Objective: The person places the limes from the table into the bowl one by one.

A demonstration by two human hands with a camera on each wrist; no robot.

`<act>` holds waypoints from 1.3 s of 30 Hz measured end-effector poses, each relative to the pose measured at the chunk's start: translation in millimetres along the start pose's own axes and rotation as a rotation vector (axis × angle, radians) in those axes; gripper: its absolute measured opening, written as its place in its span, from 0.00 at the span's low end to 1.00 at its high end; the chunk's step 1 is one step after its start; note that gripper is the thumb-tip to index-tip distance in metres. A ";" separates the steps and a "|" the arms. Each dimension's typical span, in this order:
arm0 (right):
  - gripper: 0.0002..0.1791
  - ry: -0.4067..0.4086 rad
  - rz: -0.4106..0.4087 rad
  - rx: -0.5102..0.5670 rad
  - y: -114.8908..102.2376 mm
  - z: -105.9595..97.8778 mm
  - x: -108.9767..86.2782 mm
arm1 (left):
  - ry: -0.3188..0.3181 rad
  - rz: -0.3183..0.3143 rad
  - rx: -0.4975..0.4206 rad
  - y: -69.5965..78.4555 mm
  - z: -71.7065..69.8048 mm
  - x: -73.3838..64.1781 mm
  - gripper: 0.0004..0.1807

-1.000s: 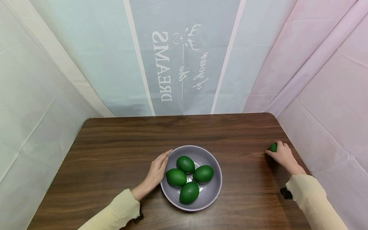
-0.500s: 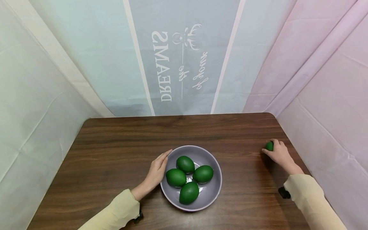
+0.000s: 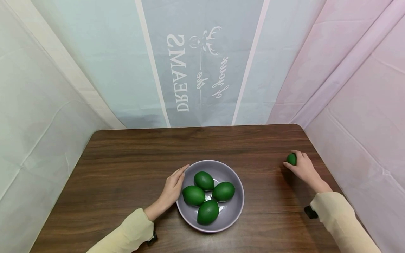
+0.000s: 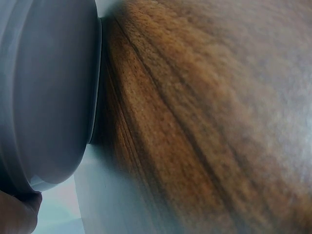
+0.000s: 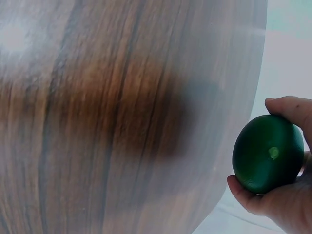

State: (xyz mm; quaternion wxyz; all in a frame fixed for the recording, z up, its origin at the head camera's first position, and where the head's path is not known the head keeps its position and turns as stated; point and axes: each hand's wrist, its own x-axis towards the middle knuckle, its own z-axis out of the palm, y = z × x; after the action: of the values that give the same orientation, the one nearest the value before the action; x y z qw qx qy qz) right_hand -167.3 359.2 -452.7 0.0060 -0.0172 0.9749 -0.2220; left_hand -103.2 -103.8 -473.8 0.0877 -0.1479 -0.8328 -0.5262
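A grey bowl (image 3: 235,211) stands on the table with several green limes (image 3: 223,192) lying inside. My left hand (image 3: 172,186) rests along the bowl's left side with its fingers nearly straight, fingertips at the rim. In the left wrist view, the bowl's outer wall (image 4: 53,92) fills the left side, and one fingertip (image 4: 19,212) shows below it. Over at the right of the table, my right hand (image 3: 304,168) grips another lime (image 5: 268,153) between thumb and fingers. A pale stem spot on that lime faces the wrist camera.
The dark wood-grain table (image 3: 133,151) has rounded far corners. A printed cloth (image 3: 202,70) hangs behind it, and pale cloth walls (image 3: 364,147) stand on both sides. The right forearm lies close to the right edge.
My right hand has moved slightly left and toward the far side, carrying the lime. The left hand, the bowl and the limes in it have stayed put.
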 end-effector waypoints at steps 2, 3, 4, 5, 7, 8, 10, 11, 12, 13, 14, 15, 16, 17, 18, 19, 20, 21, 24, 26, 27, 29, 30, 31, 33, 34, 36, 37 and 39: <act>0.35 0.009 -0.015 0.001 -2.9 -0.2 -0.4 | 0.001 0.003 -0.001 0.2 -0.1 -0.3 0.18; 0.35 0.013 -0.021 0.001 -4.1 -0.1 -0.4 | 0.001 0.004 -0.001 0.2 -0.1 -0.4 0.18; 0.35 0.018 -0.028 0.001 -5.1 -0.1 -0.5 | 0.001 0.005 -0.001 0.1 -0.1 -0.6 0.18; 0.35 0.020 -0.032 0.005 -6.2 -0.2 -0.6 | 0.001 0.005 -0.002 0.0 -0.1 -0.8 0.18; 0.35 0.023 -0.037 0.008 -8.1 -0.1 -0.6 | 0.000 0.004 -0.004 -0.1 0.0 -0.9 0.18; 0.35 0.023 -0.038 0.011 -8.9 -0.1 -0.4 | -0.002 0.002 -0.006 -0.1 0.0 -0.9 0.18; 0.35 0.020 -0.040 0.016 -10.6 -0.3 -0.3 | -0.004 -0.003 -0.007 0.2 -0.1 -0.8 0.18; 0.35 0.017 -0.040 0.018 -11.5 -0.4 -0.2 | -0.005 -0.005 -0.007 0.2 -0.1 -0.7 0.18; 0.35 0.016 -0.042 0.018 -12.3 -0.4 -0.1 | -0.005 -0.006 -0.006 0.3 -0.1 -0.7 0.18; 0.35 0.016 -0.044 0.019 -13.1 -0.4 -0.1 | -0.005 -0.006 -0.004 0.3 -0.1 -0.6 0.18; 0.35 0.016 -0.047 0.020 -14.1 -0.5 -0.1 | -0.005 -0.006 -0.005 0.2 -0.1 -0.5 0.18; 0.35 0.017 -0.050 0.022 -15.3 -0.6 -0.3 | -0.005 -0.007 -0.005 0.2 0.0 -0.5 0.18; 0.35 0.020 -0.054 0.024 -16.4 -0.7 -0.6 | -0.004 -0.005 -0.005 0.0 0.0 -0.5 0.18; 0.35 0.023 -0.058 0.024 -17.5 -0.7 -0.8 | -0.004 -0.004 -0.007 0.0 0.1 -0.6 0.18; 0.35 0.027 -0.065 0.026 -18.6 -0.6 -0.9 | -0.004 -0.003 -0.007 -0.1 0.1 -0.7 0.18; 0.35 0.030 -0.071 0.027 -19.8 -0.5 -1.1 | -0.003 -0.003 -0.009 0.0 0.0 -0.7 0.18; 0.35 0.032 -0.078 0.029 -21.0 -0.4 -1.3 | -0.003 -0.002 -0.010 0.0 -0.1 -0.8 0.18; 0.35 0.037 -0.085 0.029 -22.1 -0.3 -1.4 | -0.003 -0.002 -0.010 0.0 -0.1 -0.8 0.18; 0.34 0.049 -0.109 0.030 -25.8 0.1 -1.9 | -0.003 0.000 -0.007 -0.3 -0.2 -0.7 0.18; 0.34 0.057 -0.124 0.034 -28.8 -0.2 -2.4 | -0.002 0.005 -0.008 -0.9 -0.2 -0.6 0.18; 0.34 0.060 -0.130 0.035 -30.2 -0.5 -2.6 | -0.002 0.006 -0.007 -1.2 -0.1 -0.5 0.18; 0.34 0.063 -0.139 0.038 -33.7 -1.3 -2.8 | -0.001 0.006 -0.009 -1.9 0.1 -0.6 0.17; 0.34 0.065 -0.144 0.040 -35.4 -1.8 -2.9 | 0.000 0.007 -0.011 -2.2 0.3 -0.5 0.18; 0.34 0.065 -0.146 0.043 -37.1 -2.4 -2.9 | 0.000 0.007 -0.013 -2.7 0.5 -0.5 0.18; 0.34 0.062 -0.150 0.043 -40.1 -3.2 -3.1 | 0.000 0.004 -0.016 -3.7 0.8 -0.4 0.18; 0.34 0.062 -0.154 0.044 -41.7 -3.5 -3.2 | 0.000 0.004 -0.018 -4.1 1.0 -0.4 0.18; 0.34 0.061 -0.160 0.043 -44.4 -4.3 -3.8 | -0.001 0.003 -0.020 -4.5 1.0 -0.4 0.18; 0.34 0.062 -0.163 0.043 -45.7 -4.7 -4.0 | -0.002 0.001 -0.020 -4.4 0.9 -0.4 0.18; 0.35 0.064 -0.169 0.042 -48.5 -5.3 -4.4 | -0.003 -0.001 -0.016 -3.8 0.6 -0.4 0.18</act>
State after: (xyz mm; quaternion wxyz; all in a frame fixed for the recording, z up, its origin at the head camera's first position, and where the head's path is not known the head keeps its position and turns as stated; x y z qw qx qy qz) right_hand -161.5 318.0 -426.9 -0.0438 -0.0923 0.9648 -0.2423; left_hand -104.0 -104.8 -477.3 0.0851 -0.1491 -0.8288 -0.5326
